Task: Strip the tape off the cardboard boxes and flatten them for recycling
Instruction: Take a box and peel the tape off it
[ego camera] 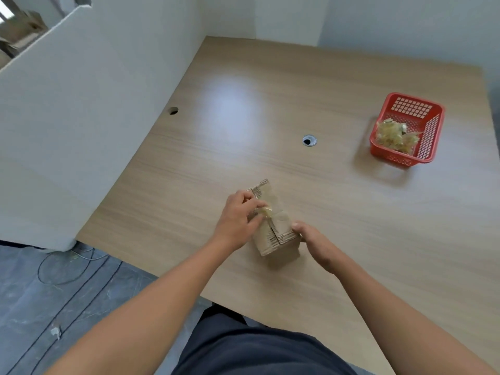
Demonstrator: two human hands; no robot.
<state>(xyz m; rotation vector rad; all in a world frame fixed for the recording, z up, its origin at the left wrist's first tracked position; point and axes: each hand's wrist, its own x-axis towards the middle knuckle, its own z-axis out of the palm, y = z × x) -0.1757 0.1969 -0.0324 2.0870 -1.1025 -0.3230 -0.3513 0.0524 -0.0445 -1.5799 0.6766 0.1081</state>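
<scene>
L hand (238,215) pinches glossy clear tape strip (270,211) atop small printed cardboard box (278,239), mid wood-grain table (270,104). R hand (316,244) curls round box's near-right corner. Crinkly tape wad (392,135) sits in red lattice basket (430,136), far right.

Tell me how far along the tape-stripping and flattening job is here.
Done: a wad of peeled tape lies in the red basket. In hand: the left hand pinches a tape strip lifting off the top seam of the cardboard box, while the right hand holds its near corner. Left: finishing this strip and flattening the box, which stands in full shape. No flattened boxes are in view.
</scene>
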